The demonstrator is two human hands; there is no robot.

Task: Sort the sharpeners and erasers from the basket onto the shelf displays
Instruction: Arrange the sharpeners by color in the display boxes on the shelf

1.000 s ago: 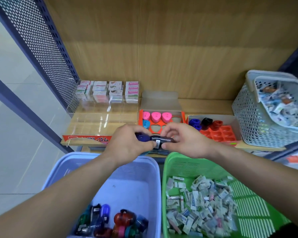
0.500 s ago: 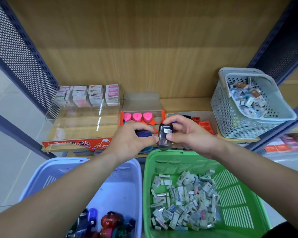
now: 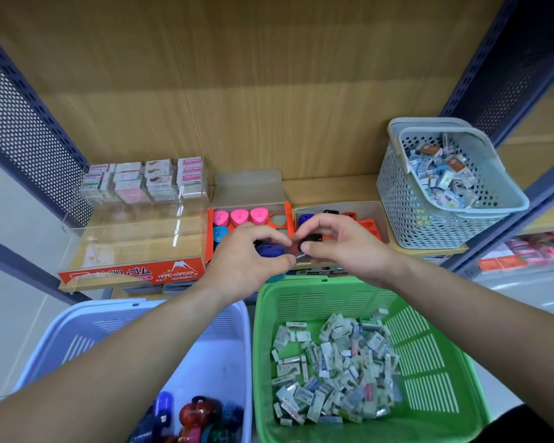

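Note:
My left hand curls around a blue sharpener at the shelf's front edge. Just right of it, my right hand pinches a black sharpener; the two hands nearly touch. Behind them an orange sharpener tray holds three pink sharpeners and a light blue one. A second tray with red slots holds blue, black and red sharpeners. Below, a lilac basket holds several coloured sharpeners and a green basket holds many wrapped erasers.
A clear acrylic eraser display with boxed erasers at its back stands at the shelf's left. A grey perforated basket of small packets sits at the right. Perforated dark metal side panels frame the wooden shelf.
The black sharpener has been turned from upright to a lower, more hidden position between my fingers. Both hands stay together over the shelf edge; the view has shifted slightly.

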